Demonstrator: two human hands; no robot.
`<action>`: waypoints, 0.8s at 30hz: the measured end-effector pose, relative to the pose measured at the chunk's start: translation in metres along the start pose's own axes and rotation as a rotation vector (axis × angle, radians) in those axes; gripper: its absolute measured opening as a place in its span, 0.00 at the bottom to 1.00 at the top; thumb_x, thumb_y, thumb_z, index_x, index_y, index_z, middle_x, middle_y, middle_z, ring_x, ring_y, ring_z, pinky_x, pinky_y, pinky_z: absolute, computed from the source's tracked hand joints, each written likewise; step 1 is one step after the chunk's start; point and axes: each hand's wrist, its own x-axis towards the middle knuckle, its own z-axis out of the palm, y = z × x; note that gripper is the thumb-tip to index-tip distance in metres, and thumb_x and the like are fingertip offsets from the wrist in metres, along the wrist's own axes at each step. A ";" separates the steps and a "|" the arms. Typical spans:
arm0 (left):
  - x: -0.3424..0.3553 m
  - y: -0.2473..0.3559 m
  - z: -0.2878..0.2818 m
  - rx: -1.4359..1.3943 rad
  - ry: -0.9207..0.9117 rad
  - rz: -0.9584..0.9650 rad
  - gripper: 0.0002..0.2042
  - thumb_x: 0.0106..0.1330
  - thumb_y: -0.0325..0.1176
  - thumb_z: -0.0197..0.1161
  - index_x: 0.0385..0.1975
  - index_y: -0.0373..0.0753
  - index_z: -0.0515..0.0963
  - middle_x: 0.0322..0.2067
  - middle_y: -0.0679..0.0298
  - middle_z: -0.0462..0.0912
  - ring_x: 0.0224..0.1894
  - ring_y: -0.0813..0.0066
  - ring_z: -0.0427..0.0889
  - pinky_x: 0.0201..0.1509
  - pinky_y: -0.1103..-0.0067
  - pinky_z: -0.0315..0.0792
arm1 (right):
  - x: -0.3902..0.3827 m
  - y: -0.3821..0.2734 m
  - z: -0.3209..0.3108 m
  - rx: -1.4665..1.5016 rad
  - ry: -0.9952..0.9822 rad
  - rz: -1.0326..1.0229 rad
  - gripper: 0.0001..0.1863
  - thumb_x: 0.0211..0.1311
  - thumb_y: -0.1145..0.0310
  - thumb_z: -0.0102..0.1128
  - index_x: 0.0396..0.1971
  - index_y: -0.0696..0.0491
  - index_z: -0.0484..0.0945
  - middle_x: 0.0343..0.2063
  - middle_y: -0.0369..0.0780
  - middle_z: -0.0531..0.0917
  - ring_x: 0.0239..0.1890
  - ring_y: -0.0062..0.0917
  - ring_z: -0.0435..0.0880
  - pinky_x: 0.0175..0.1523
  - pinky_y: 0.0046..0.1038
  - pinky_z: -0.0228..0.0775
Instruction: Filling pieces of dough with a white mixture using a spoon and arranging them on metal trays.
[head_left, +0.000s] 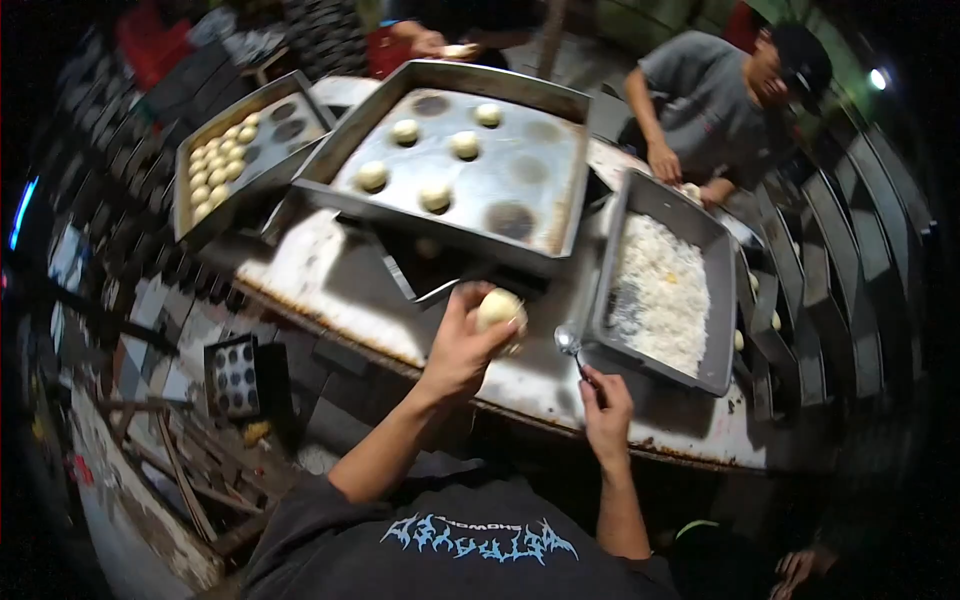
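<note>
Pale dough ball [499, 308] gripped in left hand [462, 345], raised above worn metal table [340, 290], just left of spoon [572, 345] pinched in right hand [606, 400]. Spoon bowl touching or nearly touching rim of grey tray of white filling [660, 290]; contact unclear. Large baking tray [470, 160] beyond, dotted with dough balls, hiding whatever sits beneath. Co-worker [710, 100] across table, hands partly cut off by tray edge.

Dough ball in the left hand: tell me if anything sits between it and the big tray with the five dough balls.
Nothing visible blocks it. The left hand holds the dough ball just short of the big tray; only the tray's raised near rim lies between. The right hand holds a spoon off to the side.
</note>
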 end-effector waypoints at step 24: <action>-0.215 0.121 -0.237 -0.500 0.651 0.291 0.22 0.67 0.25 0.35 0.62 0.36 0.49 0.61 0.56 0.55 0.62 0.69 0.57 0.64 0.76 0.53 | -0.119 -0.242 0.314 0.203 -0.567 -0.638 0.13 0.48 0.76 0.64 0.36 0.60 0.76 0.34 0.44 0.78 0.35 0.34 0.78 0.40 0.28 0.72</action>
